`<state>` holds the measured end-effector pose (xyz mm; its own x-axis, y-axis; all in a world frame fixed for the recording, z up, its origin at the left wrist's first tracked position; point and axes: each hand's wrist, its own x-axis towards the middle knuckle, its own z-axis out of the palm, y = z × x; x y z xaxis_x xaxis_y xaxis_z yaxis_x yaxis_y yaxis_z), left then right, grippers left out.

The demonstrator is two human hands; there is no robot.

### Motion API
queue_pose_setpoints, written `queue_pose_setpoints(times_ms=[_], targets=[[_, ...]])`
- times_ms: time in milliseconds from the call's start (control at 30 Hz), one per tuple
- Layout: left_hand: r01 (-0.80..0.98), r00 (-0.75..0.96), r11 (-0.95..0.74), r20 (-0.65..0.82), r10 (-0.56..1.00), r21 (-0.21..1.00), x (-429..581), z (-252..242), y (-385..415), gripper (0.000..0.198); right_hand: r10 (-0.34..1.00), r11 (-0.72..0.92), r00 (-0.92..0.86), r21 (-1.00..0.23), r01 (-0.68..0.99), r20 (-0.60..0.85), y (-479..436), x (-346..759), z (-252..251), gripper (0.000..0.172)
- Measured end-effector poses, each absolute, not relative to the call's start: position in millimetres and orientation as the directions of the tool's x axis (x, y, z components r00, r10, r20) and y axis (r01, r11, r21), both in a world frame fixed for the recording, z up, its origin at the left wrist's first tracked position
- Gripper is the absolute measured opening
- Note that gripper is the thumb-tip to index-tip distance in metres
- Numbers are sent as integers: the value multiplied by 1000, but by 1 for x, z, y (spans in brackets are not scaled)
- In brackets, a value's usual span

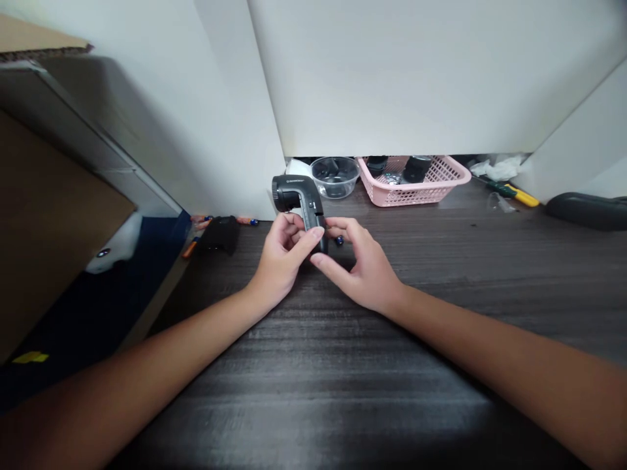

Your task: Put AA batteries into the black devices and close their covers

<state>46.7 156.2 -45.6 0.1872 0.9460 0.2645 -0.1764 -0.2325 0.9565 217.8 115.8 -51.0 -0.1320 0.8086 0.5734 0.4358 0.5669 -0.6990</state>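
Note:
A black, L-shaped handheld device with a ridged round head is held above the dark table, its head pointing left. My left hand is closed around the handle, with the thumb lying across its front. From the other side, my right hand pinches the lower end of the handle between thumb and fingers. Just behind the right fingers shows the dark blue end of a small cylinder, perhaps a battery. The undersides of the handle and several fingertips are hidden.
Behind the hands stand a clear plastic bowl and a pink basket with black items. A yellow-handled tool and a black case lie right. A black pouch and several orange-and-blue cylinders lie left, near a cardboard box.

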Motion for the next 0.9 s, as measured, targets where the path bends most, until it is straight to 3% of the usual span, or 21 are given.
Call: queue_pose_setpoints(times_ms=[133,267,333,600,767,900], targets=[[-123,149,-255,272,951,959,43,-50,160,33,764,587,-173,-559,585,622,123,221,-53,62],[-71,303,-312,318,898,948,41,-51,161,39,739,599,-195,-498,627,644,135,231,-54,124],[-59,391,-340,335,857,939,40,-49,160,42,718,648,-266,-477,594,644,138,235,-54,140],[-17,482,-319,287,827,948,39,-45,155,44,688,679,-220,-506,533,692,135,235,-52,127],[-78,494,-185,199,847,980,40,-47,156,39,649,699,-162,-499,511,743,136,235,-51,127],[-140,514,-86,146,845,986,41,-51,160,51,607,711,-80,-495,499,791,136,237,-50,130]])
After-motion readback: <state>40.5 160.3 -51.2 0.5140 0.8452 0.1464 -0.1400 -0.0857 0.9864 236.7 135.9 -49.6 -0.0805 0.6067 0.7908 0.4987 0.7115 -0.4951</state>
